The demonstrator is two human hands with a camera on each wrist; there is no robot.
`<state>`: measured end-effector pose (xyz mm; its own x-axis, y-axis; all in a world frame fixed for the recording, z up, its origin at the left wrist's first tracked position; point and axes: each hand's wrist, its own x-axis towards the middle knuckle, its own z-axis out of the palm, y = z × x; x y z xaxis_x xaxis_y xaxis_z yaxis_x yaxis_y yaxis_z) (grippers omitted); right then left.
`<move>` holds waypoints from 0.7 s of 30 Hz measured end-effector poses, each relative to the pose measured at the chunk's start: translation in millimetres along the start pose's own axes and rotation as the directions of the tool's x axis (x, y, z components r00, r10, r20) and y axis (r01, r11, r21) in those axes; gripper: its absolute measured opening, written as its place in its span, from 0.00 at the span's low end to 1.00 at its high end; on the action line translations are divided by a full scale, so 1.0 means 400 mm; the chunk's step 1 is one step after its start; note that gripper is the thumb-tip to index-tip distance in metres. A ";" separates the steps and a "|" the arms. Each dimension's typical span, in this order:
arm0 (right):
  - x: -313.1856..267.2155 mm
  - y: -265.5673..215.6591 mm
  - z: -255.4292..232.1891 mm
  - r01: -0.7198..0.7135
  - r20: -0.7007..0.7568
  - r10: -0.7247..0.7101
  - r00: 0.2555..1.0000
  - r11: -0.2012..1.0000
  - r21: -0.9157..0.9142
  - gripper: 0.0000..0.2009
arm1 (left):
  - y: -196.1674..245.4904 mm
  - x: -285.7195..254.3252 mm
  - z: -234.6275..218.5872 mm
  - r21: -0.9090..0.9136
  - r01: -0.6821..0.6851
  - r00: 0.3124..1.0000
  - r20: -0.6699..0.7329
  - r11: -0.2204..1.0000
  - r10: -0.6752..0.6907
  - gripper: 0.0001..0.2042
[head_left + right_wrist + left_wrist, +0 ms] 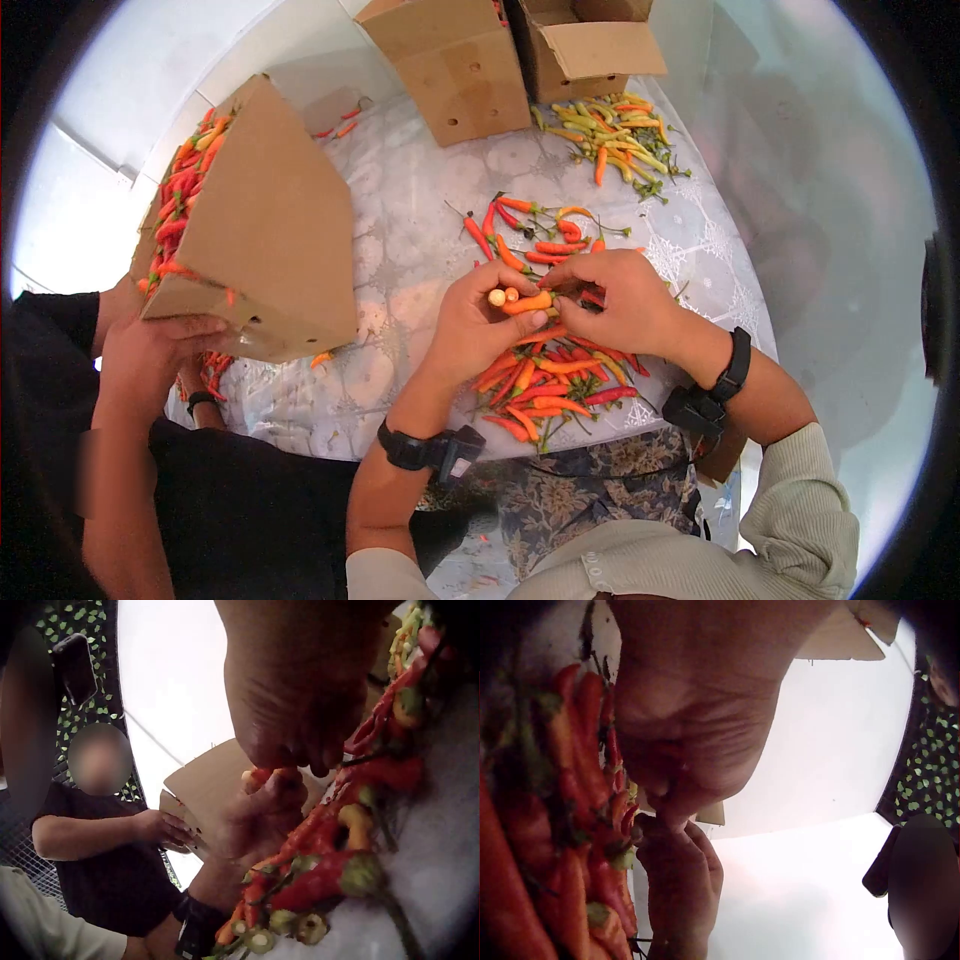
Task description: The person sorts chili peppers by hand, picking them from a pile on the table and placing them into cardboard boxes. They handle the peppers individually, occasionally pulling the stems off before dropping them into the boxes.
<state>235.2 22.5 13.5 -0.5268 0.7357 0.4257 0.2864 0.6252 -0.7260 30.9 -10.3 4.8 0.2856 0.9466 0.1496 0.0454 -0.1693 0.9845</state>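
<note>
My left hand holds a few orange chili peppers in its curled fingers, their pale blunt ends showing by the forefinger. Facing it, my right hand pinches the far end of one of these peppers between thumb and fingers; the pinched tip is hidden. Both hands meet over a pile of red and orange chili peppers near the table's front edge. Beyond the fingers lie more loose red chili peppers. From the right wrist side, green-stemmed red peppers appear close below the hands.
At the left, another person's hand supports a tilted cardboard box full of red peppers. Two more boxes stand at the back, with a heap of yellow-green peppers before them. A patterned cloth covers the table.
</note>
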 end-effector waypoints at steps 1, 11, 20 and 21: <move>-0.001 0.002 0.000 0.013 -0.005 -0.013 1.000 1.000 -0.013 0.09 | 0.000 0.000 0.001 0.009 -0.011 1.000 0.004 1.000 0.011 0.11; 0.002 -0.004 -0.003 0.091 -0.008 -0.093 0.996 0.987 -0.132 0.06 | -0.008 0.001 0.004 0.047 -0.047 0.999 -0.012 0.998 0.048 0.12; 0.003 0.001 -0.008 0.117 0.028 -0.114 0.993 0.982 -0.145 0.06 | 0.005 0.002 0.007 -0.022 0.028 1.000 0.010 0.999 -0.027 0.11; 0.003 0.002 -0.008 0.110 0.031 -0.107 0.994 0.984 -0.137 0.06 | 0.005 0.003 0.007 -0.038 0.026 1.000 0.012 0.999 -0.025 0.11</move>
<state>237.1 24.6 15.1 -0.5788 0.6561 0.4843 0.3331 0.7323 -0.5939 33.9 -10.1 6.8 0.2962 0.9471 0.1234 0.0167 -0.1343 0.9908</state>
